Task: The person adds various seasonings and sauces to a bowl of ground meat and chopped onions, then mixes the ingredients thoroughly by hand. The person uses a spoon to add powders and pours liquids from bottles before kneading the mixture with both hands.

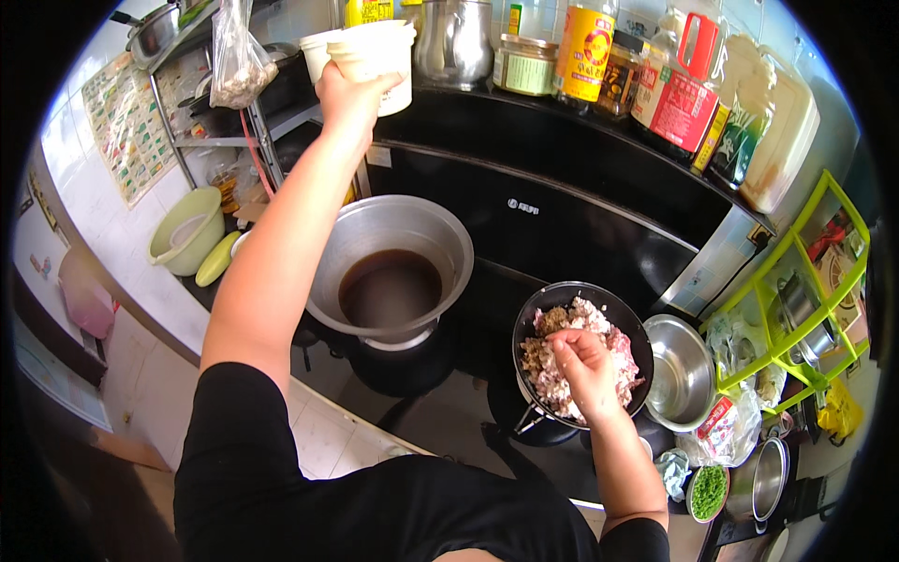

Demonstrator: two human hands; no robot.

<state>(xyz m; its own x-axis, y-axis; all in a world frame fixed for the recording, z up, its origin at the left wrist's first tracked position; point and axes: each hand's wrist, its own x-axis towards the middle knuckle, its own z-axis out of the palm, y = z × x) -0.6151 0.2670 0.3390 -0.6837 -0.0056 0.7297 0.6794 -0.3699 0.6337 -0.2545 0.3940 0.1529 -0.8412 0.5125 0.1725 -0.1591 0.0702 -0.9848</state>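
Observation:
My left arm reaches far out to the ledge at the back, where my left hand (348,105) is closed around a white plastic tub (379,61). A second white tub (320,58) stands just left of it. Lower right, my right hand (585,370) hangs over a black pan (527,323) of minced meat (626,361). Its fingertips are pinched together, and what they hold, if anything, does not show. Within the pan, pale pink mince lies beside a brown, crumbly patch (559,320).
A wide metal basin (454,239) of dark liquid sits on the black stove. Beside the pan are a steel bowl (676,375), a green rack (796,300) and a bowl of chopped greens (709,492). Bottles (585,51) and jars line the back ledge; a plastic bag (239,61) hangs upper left.

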